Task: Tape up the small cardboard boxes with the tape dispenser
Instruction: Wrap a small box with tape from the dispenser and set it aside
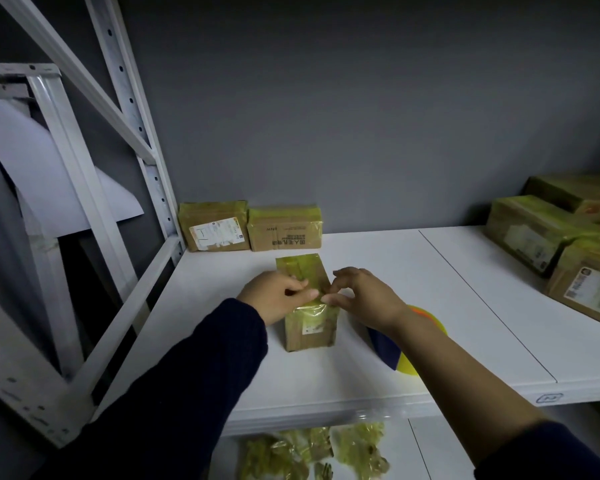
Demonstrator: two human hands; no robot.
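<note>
Head view: tape (311, 310) is pinched on the box (310, 336) by left hand (278, 296) and right hand (364, 299). Dispenser (386, 345) (under the right forearm) is seen just right, nearer that hand.

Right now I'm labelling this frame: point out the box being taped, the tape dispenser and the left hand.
box being taped (309, 342): head view, bare cardboard front.
tape dispenser (383, 348): head view, blue body.
left hand (274, 296): head view, back of hand.

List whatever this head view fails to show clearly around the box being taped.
Head view only.
Tape dispenser: mostly behind the right forearm.
Box top seam: covered by the left hand and right hand, pinching the tape.
Labels on the boxes at right: blurred, dim.
Crumpled tape on the lower shelf: cut by the bottom edge.
</note>
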